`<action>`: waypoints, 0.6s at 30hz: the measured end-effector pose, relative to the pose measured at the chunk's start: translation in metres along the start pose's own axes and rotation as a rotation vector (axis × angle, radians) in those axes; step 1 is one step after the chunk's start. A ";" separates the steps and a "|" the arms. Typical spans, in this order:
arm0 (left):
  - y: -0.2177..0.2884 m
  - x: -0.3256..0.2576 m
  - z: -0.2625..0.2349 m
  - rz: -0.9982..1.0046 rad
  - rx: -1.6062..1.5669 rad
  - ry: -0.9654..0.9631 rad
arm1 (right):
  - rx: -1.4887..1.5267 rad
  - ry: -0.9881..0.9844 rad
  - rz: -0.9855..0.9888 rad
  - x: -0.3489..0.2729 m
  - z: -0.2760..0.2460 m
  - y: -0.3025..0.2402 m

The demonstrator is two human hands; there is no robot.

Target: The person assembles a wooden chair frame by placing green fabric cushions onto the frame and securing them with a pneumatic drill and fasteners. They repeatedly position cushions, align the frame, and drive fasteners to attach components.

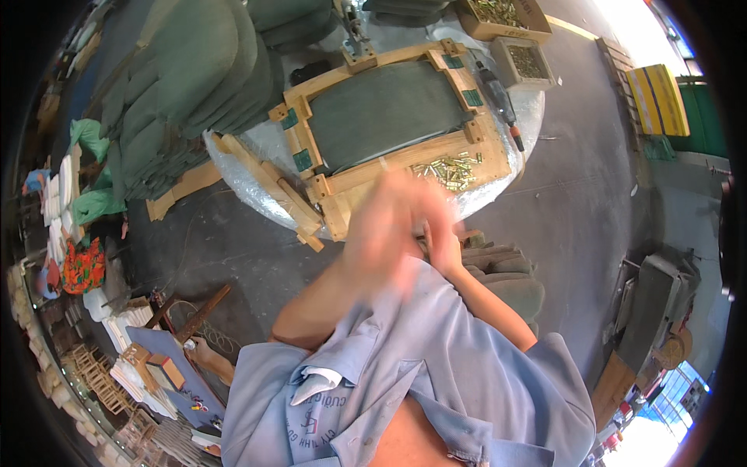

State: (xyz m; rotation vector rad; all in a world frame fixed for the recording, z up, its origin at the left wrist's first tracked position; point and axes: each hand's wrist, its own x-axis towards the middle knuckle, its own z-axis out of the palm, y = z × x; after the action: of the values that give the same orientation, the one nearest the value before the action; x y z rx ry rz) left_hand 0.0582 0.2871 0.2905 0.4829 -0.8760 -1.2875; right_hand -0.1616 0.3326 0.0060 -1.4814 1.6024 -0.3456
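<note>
My left hand [385,226] is raised in front of my chest, its fingers smeared by motion. Just behind and beside it is my right hand [442,241], partly covered, with its fingers not clear. Whether either one holds anything cannot be made out. Beyond them a dark green padded panel [385,113] lies inside a wooden frame [342,194] with corner blocks and green patches. Nearest to my hands, a heap of small brass-coloured metal pieces [447,170] rests on the frame's near right corner. A corded power screwdriver [499,97] lies along the right side.
Tall stacks of green padded panels [187,86] stand at the left. Boxes of small metal parts, one cardboard [506,29] and one grey [523,66], sit at the far right of the plastic-wrapped round table [253,194]. More cushioned pieces [506,284] are by my right forearm.
</note>
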 end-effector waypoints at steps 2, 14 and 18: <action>-0.078 0.014 -0.074 -0.228 0.495 0.146 | -0.032 -0.039 0.021 0.001 -0.005 -0.002; -0.215 -0.013 -0.205 -0.246 1.989 -0.197 | -0.105 -0.188 -0.018 0.008 -0.020 0.008; -0.213 -0.013 -0.200 -0.261 1.940 -0.197 | -0.180 0.013 -0.252 0.007 -0.030 -0.023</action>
State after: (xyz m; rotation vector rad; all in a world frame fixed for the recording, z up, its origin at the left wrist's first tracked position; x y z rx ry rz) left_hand 0.0828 0.2164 0.0075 1.9950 -2.1256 -0.2679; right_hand -0.1683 0.3098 0.0368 -1.8298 1.4901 -0.3600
